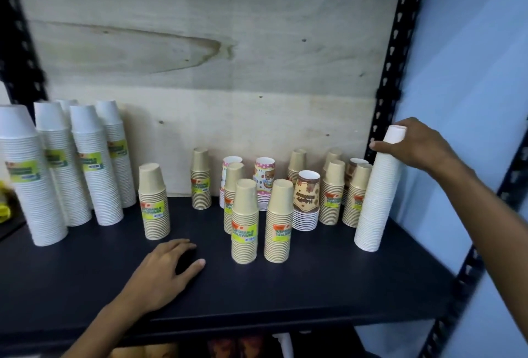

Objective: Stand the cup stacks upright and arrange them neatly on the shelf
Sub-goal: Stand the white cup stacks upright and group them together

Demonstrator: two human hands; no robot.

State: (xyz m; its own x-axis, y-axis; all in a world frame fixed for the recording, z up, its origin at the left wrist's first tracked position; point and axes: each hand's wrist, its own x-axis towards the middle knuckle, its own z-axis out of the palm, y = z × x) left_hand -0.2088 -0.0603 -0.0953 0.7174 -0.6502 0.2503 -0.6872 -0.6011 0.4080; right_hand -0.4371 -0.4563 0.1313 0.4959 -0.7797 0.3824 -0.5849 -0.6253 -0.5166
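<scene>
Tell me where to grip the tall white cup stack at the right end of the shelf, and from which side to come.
Grip the tall white cup stack low on its ribbed body, from the front, as well as at the top. It leans, and the right hand holds only its top cup. The shelf post stands close behind it and kraft cup stacks crowd its left, so the front is probably clearest.

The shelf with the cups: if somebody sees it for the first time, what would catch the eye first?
Probably the tall white cup stack at the right end of the dark shelf, leaning a little, with the right hand gripping its top. Next, the cluster of short tan cup stacks in the middle, with a few patterned ones among them, all upright. The left hand rests on the shelf in front.
</scene>
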